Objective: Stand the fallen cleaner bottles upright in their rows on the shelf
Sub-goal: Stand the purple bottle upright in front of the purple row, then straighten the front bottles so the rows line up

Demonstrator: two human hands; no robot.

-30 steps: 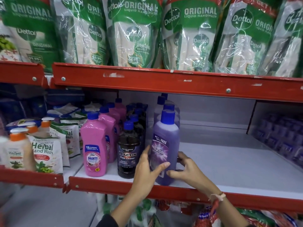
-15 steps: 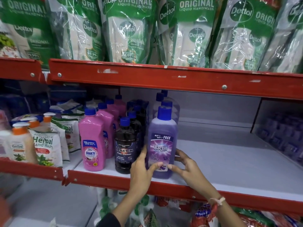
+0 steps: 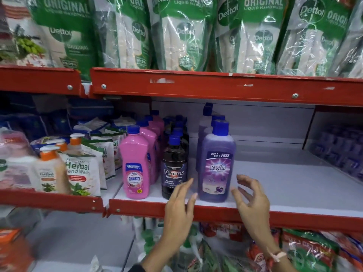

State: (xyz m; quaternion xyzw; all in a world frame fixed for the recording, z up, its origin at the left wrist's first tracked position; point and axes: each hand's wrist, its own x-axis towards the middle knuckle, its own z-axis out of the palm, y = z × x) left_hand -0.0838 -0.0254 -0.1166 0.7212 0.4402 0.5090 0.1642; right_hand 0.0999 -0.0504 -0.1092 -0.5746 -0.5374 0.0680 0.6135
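Note:
Three rows of cleaner bottles stand upright on the white shelf (image 3: 284,185). A purple Bactin bottle (image 3: 216,165) with a blue cap fronts the right row, label facing me. A dark Bactin floor cleaner bottle (image 3: 173,169) leads the middle row and a pink Shakti bottle (image 3: 134,165) the left row. My left hand (image 3: 179,209) is open just left of the purple bottle's base, apart from it. My right hand (image 3: 251,199) is open just right of it, fingers spread, holding nothing.
A red shelf lip (image 3: 196,213) runs below the bottles. Herbal hand wash pouches (image 3: 80,171) and orange pump bottles (image 3: 49,169) fill the left bay. Green Dettol refill pouches (image 3: 186,36) hang overhead. Purple packs (image 3: 337,152) sit far right. Bare shelf stretches right of the purple row.
Both hands have let go of the purple bottle and drawn back a little. The bottle was turned until its label faces front and now stands alone. The view shifted slightly.

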